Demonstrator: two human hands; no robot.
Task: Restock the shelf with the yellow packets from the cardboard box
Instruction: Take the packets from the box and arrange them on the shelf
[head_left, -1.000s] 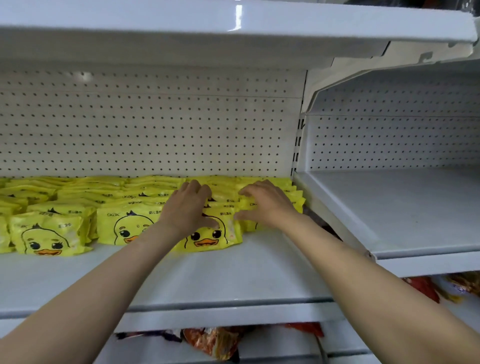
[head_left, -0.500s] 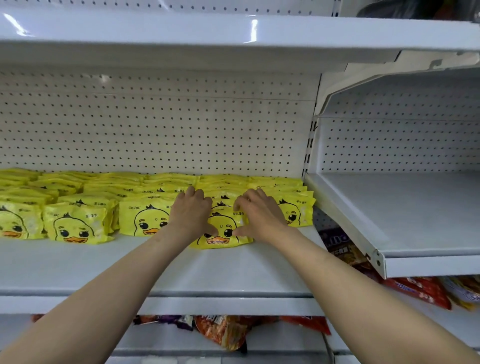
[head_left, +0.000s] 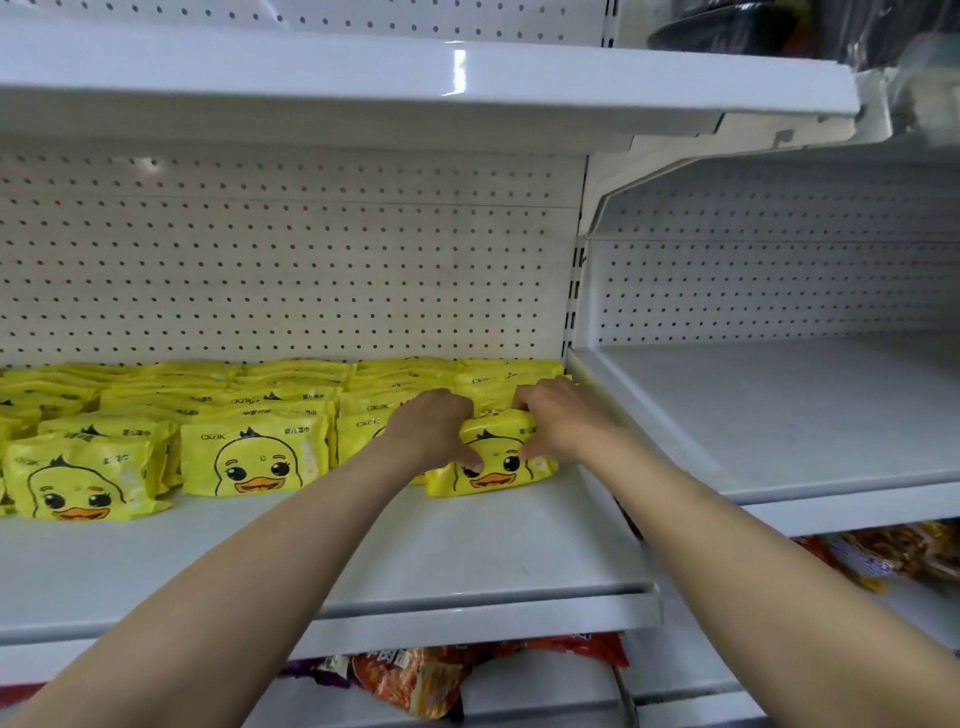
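On the white shelf (head_left: 467, 561), we pinch the front duck-faced yellow packet (head_left: 493, 462) between left hand (head_left: 434, 428) and right hand (head_left: 558, 418).

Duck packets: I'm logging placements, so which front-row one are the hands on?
The rightmost duck packet, gripped by left hand and right hand; the others sit untouched.

White shelf (head_left: 467, 566) carries yellow packets (head_left: 254, 460).

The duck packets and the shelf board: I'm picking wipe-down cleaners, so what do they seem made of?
Duck packets: apparently thin plastic film, glossy; it crinkles and catches light. Both hands, left and right, hold the front one. Shelf board: probably painted metal, smooth white with a soft sheen; pegboard back panel looks alike.
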